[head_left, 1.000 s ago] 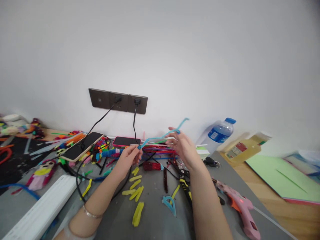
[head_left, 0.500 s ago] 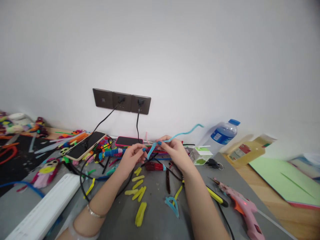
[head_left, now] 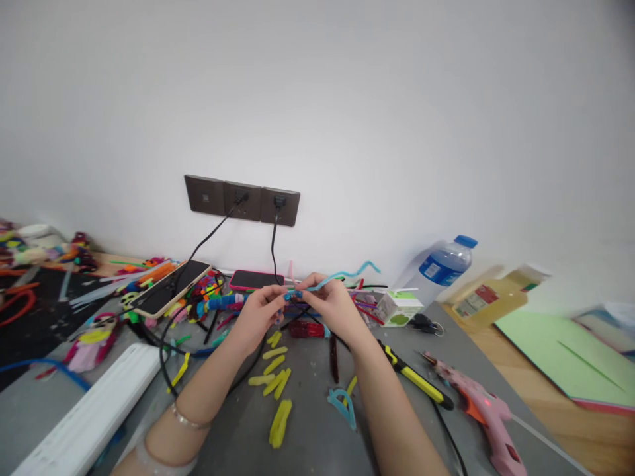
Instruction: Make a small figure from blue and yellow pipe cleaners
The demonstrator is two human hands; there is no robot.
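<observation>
A light blue pipe cleaner [head_left: 350,273] runs between my fingertips, its loose end waving out to the upper right. My left hand [head_left: 260,314] pinches its near end, thumb against fingers. Right beside it, my right hand [head_left: 330,304] grips the same strip, the two thumbs almost touching. The short stretch between the fingers is mostly hidden. Below the hands lie several yellow pipe cleaner pieces [head_left: 281,423] and a bent light blue loop [head_left: 343,406]. A dark red bundle [head_left: 307,329] with a blue tip rests just under my fingers, near a dark brown strip [head_left: 334,360].
To the right are a yellow-black cutter [head_left: 421,383], a pink glue gun [head_left: 483,410], a small box [head_left: 398,309] and a water bottle [head_left: 446,264]. On the left lie a white power strip [head_left: 94,416], a phone [head_left: 173,287], black cables and pipe cleaner figures.
My right hand has moved left and slightly down, closing up against my left hand. The pipe cleaner's loose end has shifted left and lower, and more of the cutter shows.
</observation>
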